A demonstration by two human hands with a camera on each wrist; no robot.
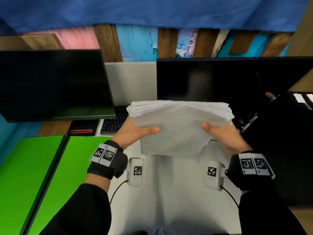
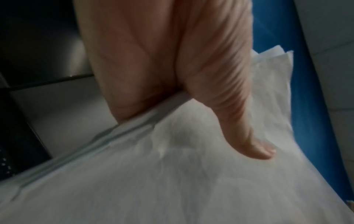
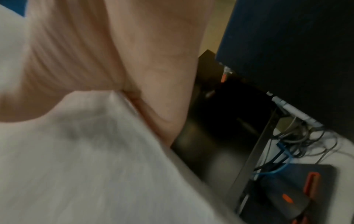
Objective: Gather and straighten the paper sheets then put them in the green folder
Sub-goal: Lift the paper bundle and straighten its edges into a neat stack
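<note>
An office desk: two dark monitors (image 1: 54,83), a keyboard (image 1: 114,122) and tangled cables (image 3: 298,141).

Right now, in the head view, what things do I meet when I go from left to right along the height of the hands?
green folder → left hand → paper sheets → right hand. Each hand holds one side of the sheets, thumb on top.
</note>
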